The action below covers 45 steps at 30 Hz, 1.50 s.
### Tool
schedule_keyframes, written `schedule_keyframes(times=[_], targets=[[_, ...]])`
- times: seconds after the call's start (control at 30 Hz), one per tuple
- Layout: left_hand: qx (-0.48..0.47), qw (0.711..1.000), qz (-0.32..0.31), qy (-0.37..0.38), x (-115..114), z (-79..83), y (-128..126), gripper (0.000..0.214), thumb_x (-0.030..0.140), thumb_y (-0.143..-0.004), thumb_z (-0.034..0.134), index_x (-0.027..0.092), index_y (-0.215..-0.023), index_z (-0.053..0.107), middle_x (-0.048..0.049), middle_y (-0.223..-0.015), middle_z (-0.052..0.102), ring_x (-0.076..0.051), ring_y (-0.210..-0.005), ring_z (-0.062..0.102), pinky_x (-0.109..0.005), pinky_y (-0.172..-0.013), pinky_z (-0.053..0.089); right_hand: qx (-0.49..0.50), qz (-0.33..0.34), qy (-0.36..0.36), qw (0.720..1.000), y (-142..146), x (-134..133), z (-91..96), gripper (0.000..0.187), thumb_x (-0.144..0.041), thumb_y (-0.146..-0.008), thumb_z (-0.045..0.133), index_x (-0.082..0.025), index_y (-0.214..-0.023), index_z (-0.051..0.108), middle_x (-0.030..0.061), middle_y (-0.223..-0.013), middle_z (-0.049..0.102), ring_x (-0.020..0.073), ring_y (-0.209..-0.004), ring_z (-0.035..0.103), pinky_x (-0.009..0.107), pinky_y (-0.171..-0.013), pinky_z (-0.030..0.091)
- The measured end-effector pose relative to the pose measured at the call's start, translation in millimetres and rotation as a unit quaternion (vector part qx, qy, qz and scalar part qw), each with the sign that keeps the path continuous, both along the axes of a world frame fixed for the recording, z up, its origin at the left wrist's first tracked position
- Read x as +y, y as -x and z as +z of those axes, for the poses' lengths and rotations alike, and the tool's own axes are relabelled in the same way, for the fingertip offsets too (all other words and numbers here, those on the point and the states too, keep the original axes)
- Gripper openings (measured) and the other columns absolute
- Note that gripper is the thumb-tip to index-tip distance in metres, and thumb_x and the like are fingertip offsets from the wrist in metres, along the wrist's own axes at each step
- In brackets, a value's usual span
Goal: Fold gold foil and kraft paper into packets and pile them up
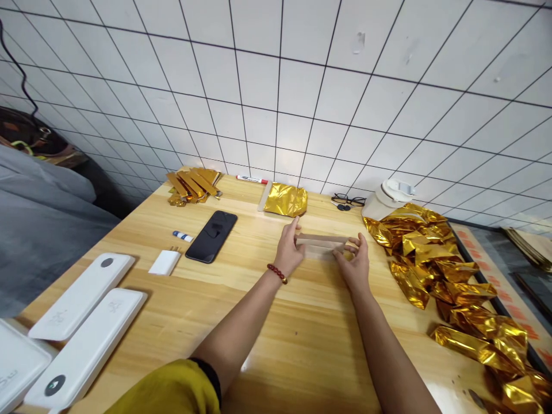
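A thin pale brown strip [322, 242] stretches between my two hands, held a little above the wooden table. My left hand [288, 246], with a beaded bracelet at the wrist, pinches its left end. At the other end, the fingers and thumb of my right hand [354, 261] are closed on it. Just beyond the strip lies a flat gold foil piece [285, 199] with a pale band along its left edge. Crumpled gold foil pieces [435, 253] are heaped along the table's right side, close to my right hand.
Gold and brown strips [194, 185] are piled at the back left. A marker [252, 179], glasses [348, 199] and a white lidded cup [387, 198] stand or lie by the tiled wall. A phone [211, 236], charger [164, 261] and white power banks [86, 351] occupy the left.
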<state>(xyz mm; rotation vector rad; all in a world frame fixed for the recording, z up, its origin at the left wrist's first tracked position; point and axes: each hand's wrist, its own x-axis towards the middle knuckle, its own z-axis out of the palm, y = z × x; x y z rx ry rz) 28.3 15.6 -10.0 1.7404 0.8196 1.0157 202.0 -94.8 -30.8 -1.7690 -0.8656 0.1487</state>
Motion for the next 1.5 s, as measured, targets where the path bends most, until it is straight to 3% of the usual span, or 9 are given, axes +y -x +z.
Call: schedule_keyframes(times=[0.23, 0.53, 0.63, 0.77, 0.9, 1.03, 1.17, 1.33, 1.5], targets=[[-0.138, 0.982, -0.02, 0.128, -1.5, 4.4, -5.3, 0.087, 0.012, -0.063, 0.069, 0.028, -0.142, 0.038, -0.0088, -0.131, 0.048, -0.009, -0.079, 0.053, -0.022, -0.069, 0.047, 0.098, 0.047, -0.05, 0.993, 1.7, -0.4, 1.4, 0.085, -0.037, -0.07, 0.074, -0.021, -0.141, 0.03, 0.0091, -0.111, 0.064, 0.017, -0.086, 0.062, 0.039, -0.085, 0.05], [-0.278, 0.904, -0.111, 0.307, 6.5, 13.1, 1.0, 0.097, 0.018, -0.05, 0.084, 0.028, -0.138, 0.043, -0.0076, -0.124, 0.055, -0.012, -0.085, 0.06, -0.024, -0.073, 0.05, 0.161, 0.054, -0.109, 0.979, 3.8, -3.5, 11.5, 0.077, -0.038, -0.069, 0.075, -0.023, -0.135, 0.041, 0.0076, -0.111, 0.062, 0.0172, -0.094, 0.059, 0.037, -0.084, 0.05], [-0.281, 0.899, -0.105, 0.32, 9.3, 12.5, 2.4, 0.094, 0.015, -0.05, 0.084, 0.026, -0.135, 0.047, -0.0065, -0.121, 0.058, -0.012, -0.088, 0.06, -0.024, -0.077, 0.049, 0.203, 0.083, -0.095, 0.971, 5.8, -4.7, 14.2, 0.06, -0.037, -0.066, 0.078, -0.02, -0.119, 0.056, 0.0025, -0.086, 0.066, 0.0166, -0.079, 0.062, 0.033, -0.073, 0.051], [-0.319, 0.874, -0.095, 0.353, 11.4, 13.8, 3.1, 0.086, 0.016, -0.052, 0.085, 0.026, -0.13, 0.051, -0.0058, -0.121, 0.061, -0.011, -0.091, 0.06, -0.023, -0.08, 0.048, 0.255, 0.031, -0.154, 0.954, 4.8, -3.4, 14.1, 0.041, -0.031, -0.055, 0.085, -0.02, -0.085, 0.06, -0.0057, -0.068, 0.058, 0.0097, -0.059, 0.056, 0.026, -0.063, 0.05], [-0.347, 0.837, -0.159, 0.392, 5.4, 20.2, 2.4, 0.08, 0.018, -0.053, 0.085, 0.027, -0.126, 0.053, -0.0071, -0.13, 0.057, -0.017, -0.108, 0.059, -0.028, -0.088, 0.049, 0.276, 0.009, -0.186, 0.943, 8.2, -0.2, 13.8, 0.043, -0.031, -0.054, 0.086, -0.019, -0.085, 0.059, -0.0058, -0.068, 0.057, 0.0092, -0.06, 0.057, 0.026, -0.065, 0.051], [-0.337, 0.824, -0.21, 0.405, -0.3, 24.0, 1.3, 0.079, 0.017, -0.055, 0.084, 0.025, -0.127, 0.053, -0.0064, -0.122, 0.062, -0.02, -0.11, 0.06, -0.034, -0.093, 0.048, 0.243, 0.026, -0.183, 0.952, 17.5, 1.0, 15.3, 0.044, -0.033, -0.058, 0.084, -0.02, -0.093, 0.059, -0.004, -0.071, 0.059, 0.0105, -0.064, 0.059, 0.026, -0.065, 0.052], [-0.338, 0.824, -0.143, 0.431, 6.2, 17.4, 1.2, 0.061, 0.018, -0.059, 0.082, 0.019, -0.115, 0.059, -0.0035, -0.1, 0.068, -0.013, -0.087, 0.066, -0.027, -0.081, 0.052, 0.235, 0.048, -0.18, 0.954, 18.8, -0.5, 17.0, 0.042, -0.033, -0.06, 0.082, -0.022, -0.093, 0.059, -0.0051, -0.07, 0.057, 0.0098, -0.062, 0.057, 0.025, -0.065, 0.052], [-0.348, 0.819, -0.086, 0.448, 12.6, 10.9, -0.5, 0.042, 0.018, -0.057, 0.082, 0.016, -0.095, 0.065, -0.0004, -0.082, 0.07, -0.011, -0.071, 0.065, -0.024, -0.069, 0.053, 0.251, 0.158, -0.103, 0.949, 15.6, -2.8, 16.3, 0.05, -0.036, -0.06, 0.082, -0.023, -0.104, 0.064, 0.001, -0.08, 0.067, 0.0171, -0.074, 0.063, 0.031, -0.067, 0.054], [-0.345, 0.823, -0.109, 0.438, 3.3, 14.7, -4.1, 0.045, 0.022, -0.055, 0.085, 0.016, -0.096, 0.066, -0.0023, -0.085, 0.072, -0.013, -0.077, 0.066, -0.026, -0.073, 0.052, 0.219, 0.16, -0.027, 0.962, 18.8, -5.1, 15.2, 0.029, -0.036, -0.06, 0.082, -0.02, -0.082, 0.072, -0.0003, -0.073, 0.07, 0.015, -0.062, 0.061, 0.027, -0.057, 0.051]])
